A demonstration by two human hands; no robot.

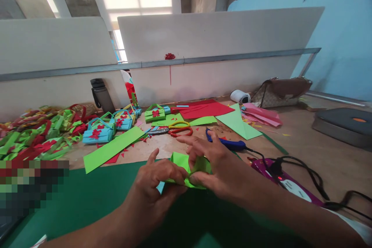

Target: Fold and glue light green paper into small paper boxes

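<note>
Two bare hands work a folded piece of bright green paper [179, 159] over a dark green mat [95, 199] at a cluttered desk [293, 139]. The left hand [159, 178] pinches the paper's near left edge between thumb and fingers, while the right hand [213, 164] grips its right side, thumb pressed near the fold. Beyond them lie scissors [158, 131] and a corded blue glue gun [235, 145]; miniature paper handbags [98, 135] trimmed in red stand to the left, near a dark bottle [103, 99].
</note>
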